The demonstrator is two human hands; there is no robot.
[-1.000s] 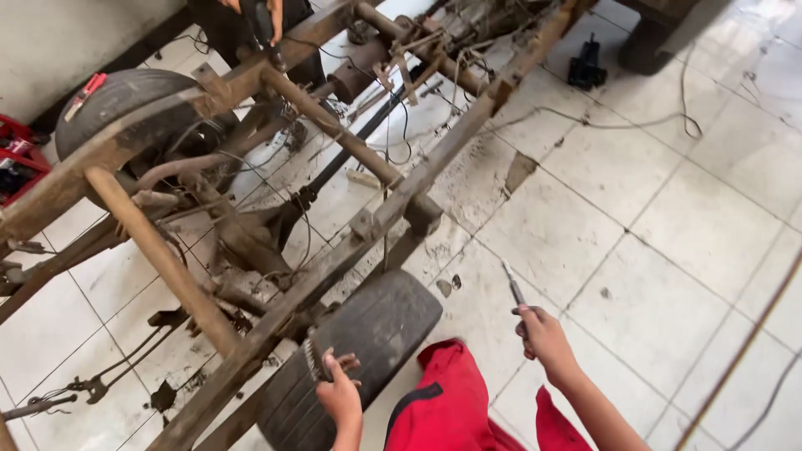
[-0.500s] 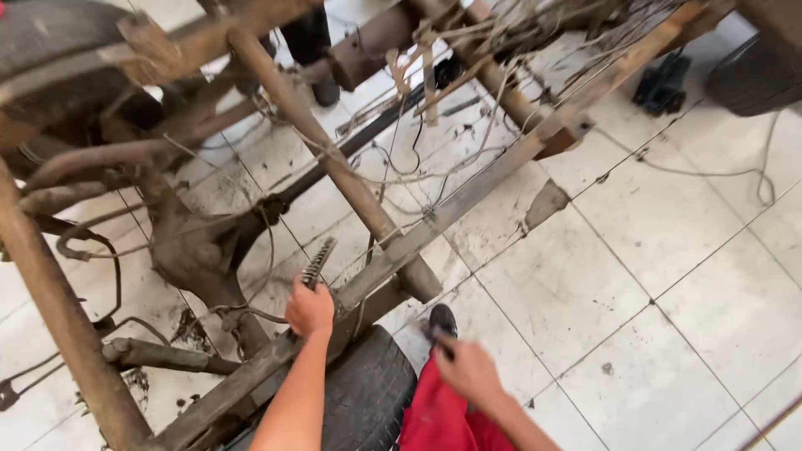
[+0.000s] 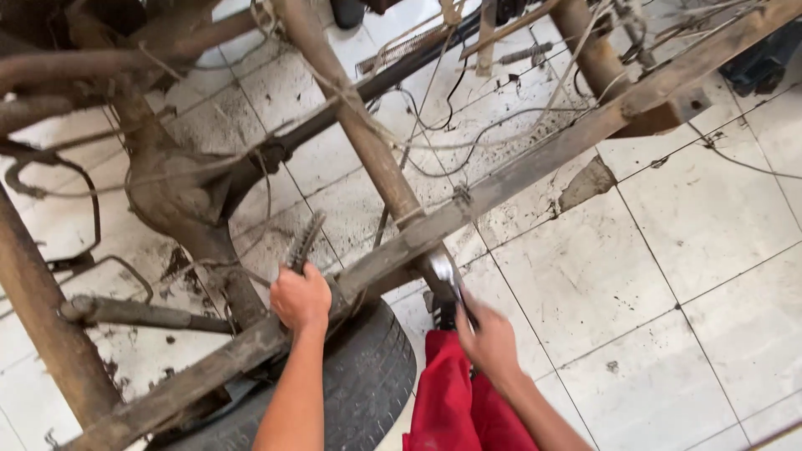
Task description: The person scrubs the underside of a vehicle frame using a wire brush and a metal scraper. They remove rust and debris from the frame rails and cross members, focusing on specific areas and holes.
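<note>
left hand (image 3: 301,298): clenched around the handle of a wire brush (image 3: 304,242); bristle end sticks up and away from the fist, tilted slightly right.
wire brush position: just left of the diagonal frame rail (image 3: 535,163), above the gap between rail and rear axle housing (image 3: 180,196).
right hand (image 3: 489,338): closed on a metal tool (image 3: 449,280), shiny and blurred, exact type can't tell. Tool tip points up toward the underside of the frame rail, near where the crossmember (image 3: 363,134) meets it.
hand spacing: the two hands sit on either side of the rail, left hand on the left, right hand on the right, both at the near end.
frame rail: rusty, runs from near left to far right across the view, wires and cables draped over it.
crossmember: rusty tube, runs from far centre down to the rail joint.
tyre (image 3: 368,376): black, lying directly under the rail, between the two forearms, touching the red trousers (image 3: 455,401) on its right.
floor (image 3: 685,250): white tiles, dirty, rust flakes and dark stains left of the rail, one broken tile patch just right of it.
far right: dark object at the frame edge, too cropped to identify.
</note>
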